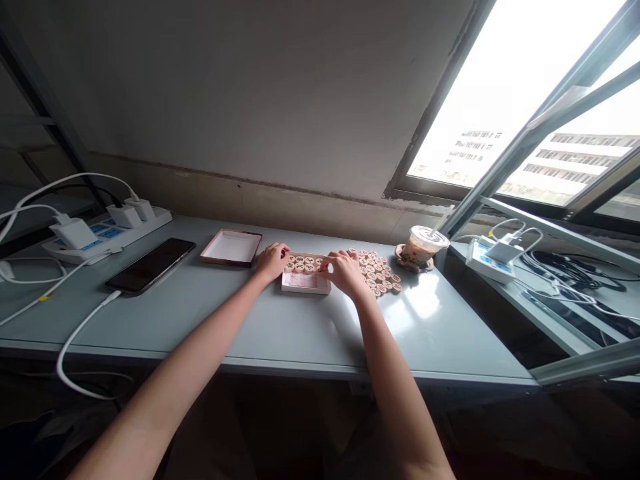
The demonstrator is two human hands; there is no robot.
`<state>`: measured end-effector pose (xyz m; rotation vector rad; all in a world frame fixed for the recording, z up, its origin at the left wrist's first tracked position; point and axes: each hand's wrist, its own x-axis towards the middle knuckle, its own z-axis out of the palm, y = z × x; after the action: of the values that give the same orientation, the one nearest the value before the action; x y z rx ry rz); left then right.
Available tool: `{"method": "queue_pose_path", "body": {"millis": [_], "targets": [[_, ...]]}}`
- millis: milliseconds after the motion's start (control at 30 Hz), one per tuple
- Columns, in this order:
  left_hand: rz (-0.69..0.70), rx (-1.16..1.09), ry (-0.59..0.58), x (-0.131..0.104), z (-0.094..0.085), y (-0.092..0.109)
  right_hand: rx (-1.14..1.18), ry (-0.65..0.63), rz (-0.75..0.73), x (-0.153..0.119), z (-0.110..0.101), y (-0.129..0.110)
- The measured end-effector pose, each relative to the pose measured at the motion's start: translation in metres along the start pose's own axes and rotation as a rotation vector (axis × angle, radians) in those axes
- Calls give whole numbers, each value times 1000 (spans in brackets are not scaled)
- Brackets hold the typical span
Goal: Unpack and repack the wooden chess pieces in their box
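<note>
Wooden round game pieces (pixel 303 264) sit in rows at the far end of a small shallow box (pixel 305 281) on the pale blue-grey tabletop (pixel 280 327), with both hands at the box. The left hand (pixel 271 260) rests against the box's left far corner, fingers curled together on its edge, just beside the nearest boxed piece. The right hand (pixel 345 272) lies over the box's right side, its fingers reaching left toward the row of pieces; whether the fingertips pinch one cannot be told at this size. The near half of the box shows bare pinkish lining.

Just right of the right hand, a loose cluster of pieces (pixel 379 273) lies flat on the tabletop, touching one another. Beyond them a lidded drink cup (pixel 423 245) stands on a coaster. Left of the box lies the box lid (pixel 231 247), open side up, then a dark phone (pixel 150 265) on a white cable and a power strip (pixel 107 230) with chargers.
</note>
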<state>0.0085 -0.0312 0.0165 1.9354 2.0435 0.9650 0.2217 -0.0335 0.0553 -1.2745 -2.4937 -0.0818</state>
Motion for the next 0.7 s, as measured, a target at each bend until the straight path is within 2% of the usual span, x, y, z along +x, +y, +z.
{"method": "queue_pose_path", "body": {"millis": [167,233,300,367,433,533,700], "targets": [[2,-19,-12,2,3,-3,93,64,43,8,-1,13],[6,-25,-20,3,5,-4,128,151,178,17,3,27],[15,-28,-26,4,6,-5,86,224,380,23,9,43],[35,-36,-20,4,8,-6,-38,172,478,26,16,58],[65,-44,0,5,10,-6,-166,47,405,24,22,69],[49,-38,2,6,14,-7,-162,55,349,22,26,76],[59,-75,-10,11,20,-12,-158,56,369,27,24,73]]}}
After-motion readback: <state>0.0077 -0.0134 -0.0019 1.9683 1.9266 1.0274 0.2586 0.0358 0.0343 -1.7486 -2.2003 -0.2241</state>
